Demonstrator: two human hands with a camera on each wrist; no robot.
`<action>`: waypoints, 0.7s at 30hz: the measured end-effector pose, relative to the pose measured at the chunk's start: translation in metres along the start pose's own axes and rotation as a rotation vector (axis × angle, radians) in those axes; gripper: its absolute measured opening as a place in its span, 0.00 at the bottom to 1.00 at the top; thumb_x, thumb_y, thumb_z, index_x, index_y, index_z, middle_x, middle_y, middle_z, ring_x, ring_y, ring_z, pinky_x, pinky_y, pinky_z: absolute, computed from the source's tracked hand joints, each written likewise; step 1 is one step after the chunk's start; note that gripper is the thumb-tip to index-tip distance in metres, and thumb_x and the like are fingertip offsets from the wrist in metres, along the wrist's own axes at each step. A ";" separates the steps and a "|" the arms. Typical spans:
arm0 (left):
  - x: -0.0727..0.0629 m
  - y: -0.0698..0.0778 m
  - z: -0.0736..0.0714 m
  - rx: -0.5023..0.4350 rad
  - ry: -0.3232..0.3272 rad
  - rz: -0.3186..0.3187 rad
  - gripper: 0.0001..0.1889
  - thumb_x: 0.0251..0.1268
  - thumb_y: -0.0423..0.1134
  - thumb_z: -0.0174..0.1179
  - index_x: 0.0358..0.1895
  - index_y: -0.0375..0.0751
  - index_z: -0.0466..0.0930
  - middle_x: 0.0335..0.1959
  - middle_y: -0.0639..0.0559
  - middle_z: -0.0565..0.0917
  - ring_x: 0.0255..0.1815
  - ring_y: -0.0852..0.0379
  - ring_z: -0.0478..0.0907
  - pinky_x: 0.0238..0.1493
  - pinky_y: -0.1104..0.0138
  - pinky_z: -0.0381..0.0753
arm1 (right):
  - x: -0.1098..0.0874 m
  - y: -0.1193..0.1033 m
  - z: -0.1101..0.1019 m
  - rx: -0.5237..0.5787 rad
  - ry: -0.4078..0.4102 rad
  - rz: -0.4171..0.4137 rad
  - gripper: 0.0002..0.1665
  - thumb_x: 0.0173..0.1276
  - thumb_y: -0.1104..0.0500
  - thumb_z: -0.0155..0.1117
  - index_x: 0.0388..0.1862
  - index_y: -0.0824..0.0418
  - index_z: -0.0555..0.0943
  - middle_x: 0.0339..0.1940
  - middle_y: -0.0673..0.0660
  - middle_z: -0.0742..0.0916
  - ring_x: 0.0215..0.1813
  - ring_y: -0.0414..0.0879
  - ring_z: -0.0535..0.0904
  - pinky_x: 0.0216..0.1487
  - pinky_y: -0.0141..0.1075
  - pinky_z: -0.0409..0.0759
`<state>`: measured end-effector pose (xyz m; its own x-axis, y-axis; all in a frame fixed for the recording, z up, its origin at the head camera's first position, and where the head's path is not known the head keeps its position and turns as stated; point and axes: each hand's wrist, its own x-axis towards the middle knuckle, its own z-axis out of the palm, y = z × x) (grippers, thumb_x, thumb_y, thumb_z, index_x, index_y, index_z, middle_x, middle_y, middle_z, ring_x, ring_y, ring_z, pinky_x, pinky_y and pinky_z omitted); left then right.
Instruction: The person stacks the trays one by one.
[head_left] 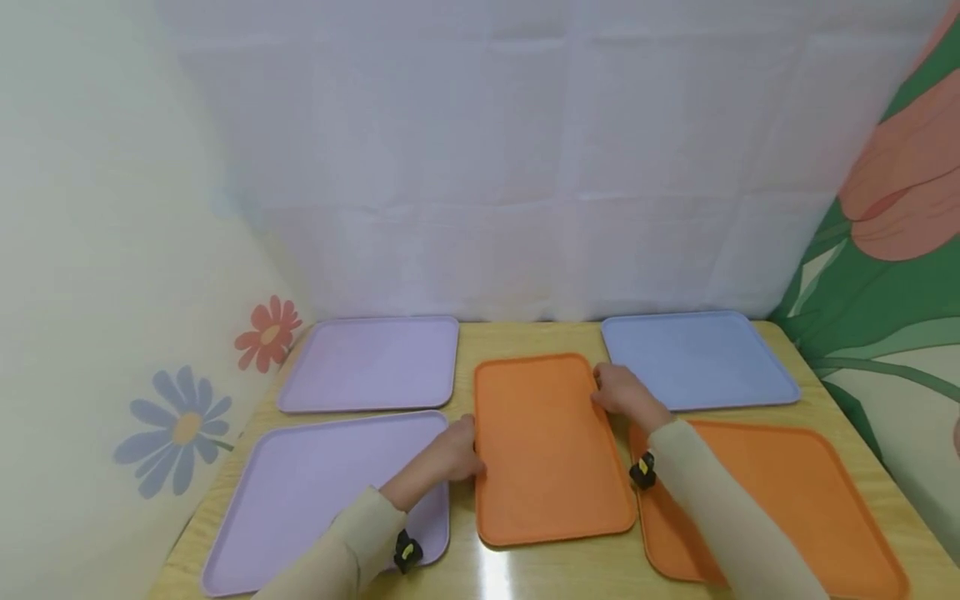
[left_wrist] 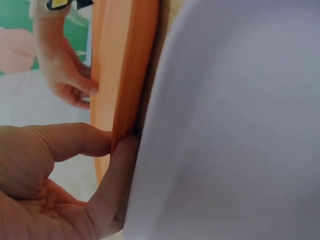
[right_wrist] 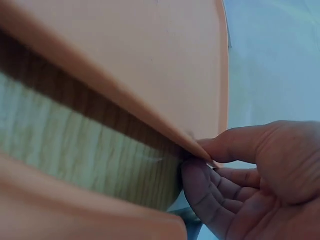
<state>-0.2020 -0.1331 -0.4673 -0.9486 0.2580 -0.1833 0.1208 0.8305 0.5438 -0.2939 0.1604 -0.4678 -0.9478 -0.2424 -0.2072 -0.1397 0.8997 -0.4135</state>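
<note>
Orange middle tray (head_left: pixel 551 450) at centre of table (head_left: pixel 521 337), between near lilac tray (head_left: pixel 315 492) and right-hand orange tray (head_left: pixel 787 492). Left hand (head_left: pixel 453 452) pinches left rim; right hand (head_left: pixel 621 389) pinches right rim near far corner. Handling, my estimate: light, stiff, hardly fragile; smooth face possibly slippery. Best hold: raised rims, opposite sides, both hands level. Cannot tell from here whether underside fully clears table.

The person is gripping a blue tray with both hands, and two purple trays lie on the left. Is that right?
Not quite: the tray's colour is wrong. The head view shows the left hand and right hand gripping an orange tray. Two purple trays do lie on the left.
</note>
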 end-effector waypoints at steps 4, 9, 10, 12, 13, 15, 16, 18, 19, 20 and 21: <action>0.005 -0.003 -0.003 -0.075 -0.037 -0.032 0.34 0.37 0.23 0.73 0.53 0.23 0.68 0.36 0.39 0.78 0.34 0.47 0.80 0.35 0.59 0.86 | -0.004 0.001 0.002 -0.009 0.020 0.016 0.27 0.65 0.62 0.63 0.60 0.76 0.74 0.57 0.72 0.83 0.61 0.66 0.78 0.63 0.53 0.77; 0.009 -0.003 -0.004 -0.253 -0.074 -0.083 0.40 0.39 0.18 0.69 0.62 0.20 0.62 0.36 0.38 0.78 0.22 0.50 0.82 0.22 0.63 0.86 | -0.008 0.003 0.001 -0.032 0.042 0.030 0.26 0.63 0.62 0.63 0.58 0.75 0.75 0.54 0.72 0.84 0.58 0.66 0.79 0.60 0.53 0.79; 0.010 -0.004 -0.004 -0.290 -0.079 -0.095 0.42 0.39 0.17 0.69 0.64 0.20 0.60 0.35 0.38 0.78 0.20 0.50 0.82 0.21 0.63 0.86 | -0.009 0.003 0.000 -0.034 0.041 0.033 0.27 0.63 0.62 0.63 0.59 0.75 0.75 0.55 0.72 0.83 0.58 0.66 0.79 0.60 0.53 0.79; 0.011 -0.004 -0.003 -0.354 -0.090 -0.111 0.44 0.40 0.16 0.68 0.67 0.20 0.56 0.34 0.38 0.79 0.19 0.49 0.83 0.21 0.62 0.87 | -0.011 0.002 -0.001 -0.024 0.035 0.045 0.28 0.64 0.62 0.62 0.61 0.74 0.74 0.57 0.72 0.83 0.59 0.66 0.79 0.59 0.53 0.79; 0.011 -0.004 -0.003 -0.374 -0.095 -0.116 0.45 0.40 0.15 0.67 0.67 0.20 0.55 0.34 0.39 0.79 0.19 0.49 0.83 0.22 0.61 0.87 | -0.012 0.002 -0.002 -0.005 0.027 0.054 0.29 0.65 0.61 0.61 0.63 0.73 0.73 0.58 0.72 0.82 0.59 0.65 0.78 0.59 0.53 0.79; 0.012 -0.005 -0.003 -0.393 -0.100 -0.126 0.45 0.41 0.15 0.67 0.67 0.20 0.55 0.33 0.40 0.79 0.20 0.47 0.83 0.22 0.61 0.87 | -0.015 0.002 -0.005 0.030 0.018 0.055 0.31 0.66 0.61 0.60 0.66 0.72 0.72 0.60 0.71 0.82 0.59 0.64 0.79 0.58 0.52 0.80; 0.012 -0.005 -0.002 -0.391 -0.101 -0.131 0.45 0.41 0.15 0.67 0.67 0.20 0.55 0.33 0.40 0.78 0.20 0.47 0.83 0.22 0.61 0.87 | -0.017 0.002 -0.007 0.048 0.017 0.047 0.31 0.66 0.60 0.60 0.67 0.72 0.72 0.59 0.70 0.83 0.58 0.63 0.80 0.56 0.52 0.81; 0.014 -0.005 -0.003 -0.389 -0.105 -0.139 0.45 0.41 0.14 0.67 0.67 0.20 0.55 0.34 0.41 0.77 0.21 0.47 0.83 0.22 0.61 0.87 | -0.021 0.004 -0.011 0.103 0.014 0.041 0.31 0.68 0.59 0.60 0.68 0.71 0.72 0.57 0.69 0.84 0.53 0.60 0.82 0.52 0.50 0.83; 0.014 -0.005 -0.003 -0.383 -0.106 -0.143 0.44 0.42 0.14 0.67 0.67 0.20 0.55 0.34 0.41 0.76 0.21 0.47 0.83 0.23 0.61 0.88 | -0.023 0.005 -0.012 0.127 0.018 0.031 0.31 0.69 0.58 0.60 0.68 0.71 0.72 0.56 0.68 0.84 0.50 0.58 0.83 0.50 0.49 0.83; 0.014 -0.005 -0.003 -0.382 -0.109 -0.151 0.44 0.42 0.14 0.67 0.67 0.20 0.56 0.35 0.41 0.76 0.22 0.47 0.83 0.23 0.61 0.88 | -0.026 0.007 -0.014 0.142 0.026 0.019 0.31 0.70 0.57 0.61 0.68 0.70 0.73 0.55 0.68 0.85 0.48 0.56 0.85 0.49 0.48 0.84; 0.014 -0.004 -0.004 -0.386 -0.111 -0.160 0.44 0.42 0.14 0.67 0.67 0.21 0.56 0.35 0.41 0.75 0.22 0.47 0.83 0.23 0.61 0.88 | -0.028 0.009 -0.016 0.161 0.032 0.007 0.30 0.71 0.57 0.61 0.68 0.70 0.73 0.53 0.67 0.86 0.45 0.53 0.85 0.47 0.47 0.84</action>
<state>-0.2172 -0.1348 -0.4693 -0.9065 0.2101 -0.3663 -0.1641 0.6239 0.7641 -0.2733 0.1810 -0.4511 -0.9576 -0.2225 -0.1830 -0.0881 0.8309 -0.5493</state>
